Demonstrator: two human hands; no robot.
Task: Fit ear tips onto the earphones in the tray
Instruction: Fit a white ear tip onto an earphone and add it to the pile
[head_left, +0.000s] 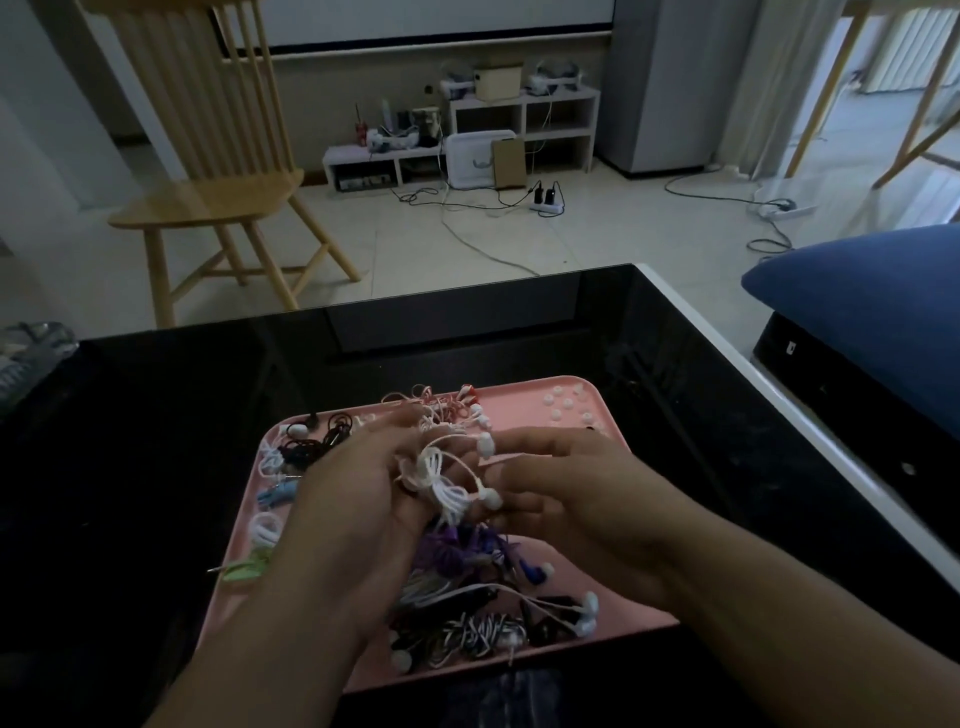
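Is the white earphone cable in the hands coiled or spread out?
Coiled. The white cable sits in a bundle tied at its middle, held in the left hand over the tray.

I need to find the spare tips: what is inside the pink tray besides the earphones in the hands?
Loose white ear tips lie in the pink tray at its far right corner; bundled earphones in black, purple and striped cords fill the rest. The hands hide the middle.

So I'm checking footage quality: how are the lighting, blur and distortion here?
Head view: dim overall, brighter by the window at top right; the left hand and right hand are softly motion-blurred over the pink tray; the black table mirrors the room; wide-angle bending curves the wooden chair.
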